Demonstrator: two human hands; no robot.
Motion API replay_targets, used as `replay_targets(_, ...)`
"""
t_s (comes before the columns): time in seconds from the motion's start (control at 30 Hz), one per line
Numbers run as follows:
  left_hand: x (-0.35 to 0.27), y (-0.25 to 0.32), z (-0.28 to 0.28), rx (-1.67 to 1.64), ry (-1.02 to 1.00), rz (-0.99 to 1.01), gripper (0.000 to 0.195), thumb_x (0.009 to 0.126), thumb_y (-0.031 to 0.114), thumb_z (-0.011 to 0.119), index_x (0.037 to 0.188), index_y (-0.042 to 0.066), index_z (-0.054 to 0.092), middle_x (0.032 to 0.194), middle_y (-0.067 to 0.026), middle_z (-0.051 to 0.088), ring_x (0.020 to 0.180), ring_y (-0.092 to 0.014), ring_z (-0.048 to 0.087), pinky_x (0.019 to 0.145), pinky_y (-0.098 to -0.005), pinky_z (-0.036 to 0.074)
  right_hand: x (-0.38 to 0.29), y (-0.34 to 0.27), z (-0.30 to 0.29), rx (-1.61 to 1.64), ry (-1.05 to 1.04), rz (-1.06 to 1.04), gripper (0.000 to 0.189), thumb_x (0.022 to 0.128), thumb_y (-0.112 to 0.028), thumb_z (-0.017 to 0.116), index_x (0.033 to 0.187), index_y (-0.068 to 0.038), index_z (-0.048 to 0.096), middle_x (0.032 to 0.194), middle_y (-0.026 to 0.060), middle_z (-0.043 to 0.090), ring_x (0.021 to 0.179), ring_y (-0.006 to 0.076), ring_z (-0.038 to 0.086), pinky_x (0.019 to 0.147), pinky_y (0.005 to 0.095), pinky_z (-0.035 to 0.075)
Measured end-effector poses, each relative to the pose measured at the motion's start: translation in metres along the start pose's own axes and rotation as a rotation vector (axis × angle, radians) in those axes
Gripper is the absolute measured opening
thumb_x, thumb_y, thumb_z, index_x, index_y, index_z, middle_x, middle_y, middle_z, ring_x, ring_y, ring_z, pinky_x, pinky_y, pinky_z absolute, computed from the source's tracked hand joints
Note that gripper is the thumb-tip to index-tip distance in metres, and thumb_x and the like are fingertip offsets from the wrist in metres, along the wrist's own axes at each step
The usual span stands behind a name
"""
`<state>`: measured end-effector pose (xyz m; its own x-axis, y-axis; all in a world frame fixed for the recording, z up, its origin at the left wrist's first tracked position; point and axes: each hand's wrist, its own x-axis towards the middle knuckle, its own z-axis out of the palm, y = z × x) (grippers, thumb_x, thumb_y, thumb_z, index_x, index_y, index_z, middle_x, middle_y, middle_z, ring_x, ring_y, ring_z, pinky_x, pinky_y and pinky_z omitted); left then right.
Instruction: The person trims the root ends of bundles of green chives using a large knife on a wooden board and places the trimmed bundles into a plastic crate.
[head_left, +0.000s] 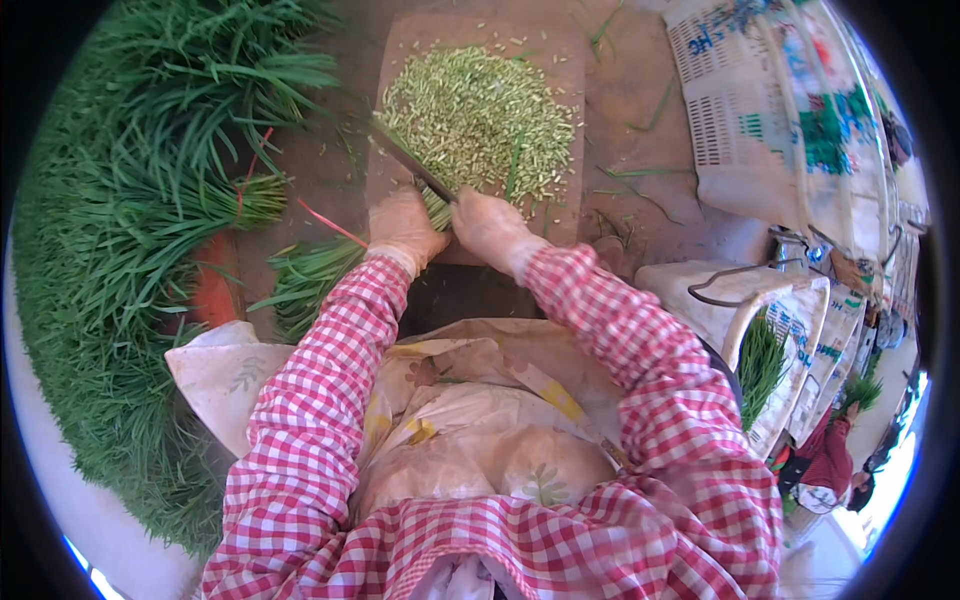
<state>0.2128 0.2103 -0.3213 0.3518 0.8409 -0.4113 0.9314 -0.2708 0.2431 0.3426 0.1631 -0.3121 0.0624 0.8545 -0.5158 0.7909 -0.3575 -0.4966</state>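
My left hand (406, 225) grips a bunch of green garlic chives (322, 274) near its cut end, and the leaves trail out to the lower left. In my right hand (491, 225) is a knife by its handle; its dark blade (409, 161) points to the upper left and lies across the end of the bunch. Both hands look gloved and are close together at the near part of a brown cutting board (480, 30). A heap of short chopped stem pieces (480, 112) covers much of the board beyond the blade. A red tie (330, 223) sticks out beside the held bunch.
At left lies a large pile of chives (112, 247), with one bundle (255, 201) bound by a red tie. White plastic baskets (739, 97) stand at upper right. A white crate (690, 289) with chives stands by my right arm. Another person (821, 457) is at far right.
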Motion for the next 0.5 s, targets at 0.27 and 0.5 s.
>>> replay_targets(0.27, -0.101, -0.02, -0.066, -0.281, 0.359, 0.394, 0.062, 0.061, 0.035, 0.079, 0.107, 0.001, 0.053, 0.091, -0.0169, 0.062, 0.086, -0.036, 0.061, 0.077, -0.0442, 0.049, 0.036, 0.004, -0.026, -0.246, 0.416, -0.131, 0.015, 0.086, -0.008, 0.047, 0.097, -0.001, 0.055, 0.083, 0.0177, 0.066, 0.072, 0.0316, 0.068, 0.058, 0.0424, 0.055)
replay_targets(0.5, -0.163, -0.022, -0.138, -1.143, 0.44, 0.438, 0.061, 0.068, 0.013, 0.081, 0.119, 0.0, 0.05, 0.106, -0.0086, 0.064, 0.096, -0.017, 0.062, 0.086, -0.0307, 0.049, -0.003, 0.0, -0.032, 0.052, 0.307, -0.168, 0.042, 0.09, -0.019, 0.052, 0.127, -0.002, 0.045, 0.108, 0.0163, 0.063, 0.108, 0.029, 0.058, 0.092, 0.0393, 0.045)
